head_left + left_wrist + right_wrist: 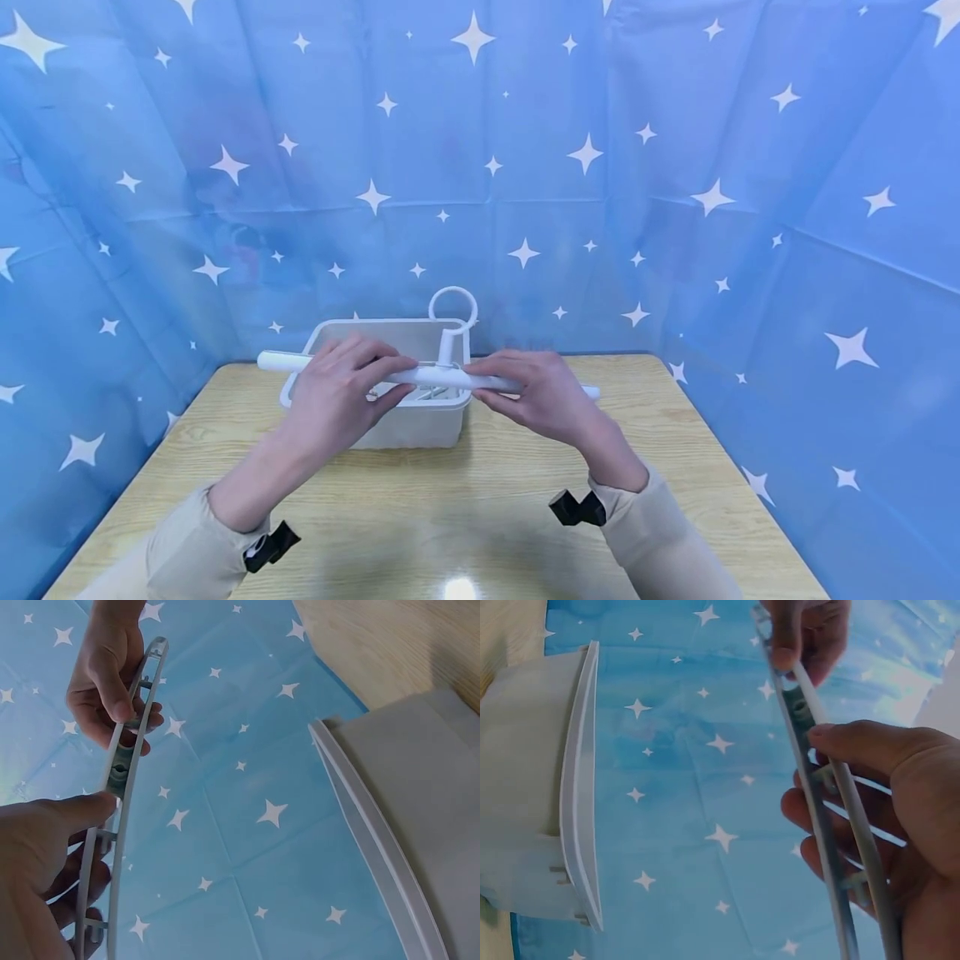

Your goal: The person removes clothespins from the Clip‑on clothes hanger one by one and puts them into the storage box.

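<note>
A white plastic hanger point(442, 377) with a round ring point(474, 310) on a short stem is held level in front of me. My left hand point(341, 387) grips its bar left of the stem, and my right hand point(543, 396) grips it on the right. Seen from below in the left wrist view, the hanger point(124, 769) is hollow, with two rails joined by small cross ribs. In the right wrist view the right thumb point(855, 742) presses near the middle of the bar, while the other fingers curl behind it.
Behind and below the hanger, a white bin point(408, 427) stands on the wooden table point(480, 508); some pale things lie inside, too hidden to tell. A blue curtain with white stars point(487, 167) surrounds the table's back and sides.
</note>
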Demonstrator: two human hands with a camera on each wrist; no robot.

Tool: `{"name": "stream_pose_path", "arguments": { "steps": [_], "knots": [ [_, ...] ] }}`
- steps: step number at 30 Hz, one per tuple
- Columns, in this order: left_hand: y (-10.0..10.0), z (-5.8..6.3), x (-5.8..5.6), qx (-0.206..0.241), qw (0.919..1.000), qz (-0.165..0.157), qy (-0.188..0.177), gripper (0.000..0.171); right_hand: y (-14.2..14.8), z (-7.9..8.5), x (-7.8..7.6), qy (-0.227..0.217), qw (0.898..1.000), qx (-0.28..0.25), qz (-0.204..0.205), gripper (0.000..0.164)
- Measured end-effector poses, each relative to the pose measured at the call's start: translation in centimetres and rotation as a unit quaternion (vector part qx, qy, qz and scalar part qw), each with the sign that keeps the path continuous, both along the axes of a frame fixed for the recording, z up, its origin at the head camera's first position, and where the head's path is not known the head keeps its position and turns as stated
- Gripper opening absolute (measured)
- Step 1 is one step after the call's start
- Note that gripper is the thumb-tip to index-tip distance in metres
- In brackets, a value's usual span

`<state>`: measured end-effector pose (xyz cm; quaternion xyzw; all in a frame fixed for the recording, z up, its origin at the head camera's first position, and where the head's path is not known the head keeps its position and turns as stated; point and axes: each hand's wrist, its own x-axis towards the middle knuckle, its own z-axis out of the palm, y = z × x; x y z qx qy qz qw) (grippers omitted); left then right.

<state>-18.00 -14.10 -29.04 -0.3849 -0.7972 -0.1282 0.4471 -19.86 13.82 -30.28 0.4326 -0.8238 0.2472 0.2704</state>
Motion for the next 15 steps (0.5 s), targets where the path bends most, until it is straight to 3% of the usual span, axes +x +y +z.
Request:
{"name": "stream_pose_path", "arguments": {
  "steps": [5,15],
  "knots": [
    [0.1,-0.1,0.4,-0.005,0.9992,-0.003,-0.039,0.033,0.1,0.6,0.6,-0.007,1.000,0.029,-0.008,0.027],
    [0.1,-1.1,1.1,-0.020,0.9946,0.000,-0.102,0.027,0.3,0.6,1.4,-0.083,0.994,0.068,-0.010,0.025]
  ]
}}
